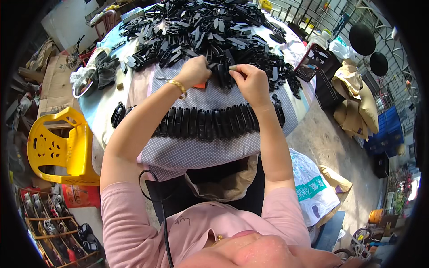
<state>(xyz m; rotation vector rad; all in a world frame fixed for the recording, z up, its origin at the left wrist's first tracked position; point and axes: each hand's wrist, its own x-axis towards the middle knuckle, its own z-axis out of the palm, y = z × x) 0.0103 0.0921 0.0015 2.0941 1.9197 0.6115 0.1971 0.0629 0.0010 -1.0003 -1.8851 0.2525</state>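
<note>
My left hand [195, 71] is closed near the front of a big heap of black plastic parts [201, 31]; what its fingers hold cannot be made out. Facing it, my right hand [254, 85] pinches thumb and forefinger at something too small to name. Between the two stand a few black plastic parts [221, 75] side by side. A thin metal rod [163, 79] and an orange piece [200, 85] show on either side of my left wrist, which hides whether they join. Closer to me, a curved row of long black parts [205, 123] lines the cloth-covered table [196, 152], partly behind my forearms.
Grey gloves [106, 69] lie at the table's left edge, above a yellow plastic chair [60, 145]. To the right are a dark crate [328, 80] and brown sacks [357, 102]. An open brown bag [223, 185] sits at my lap, and a white bag [313, 187] beside me.
</note>
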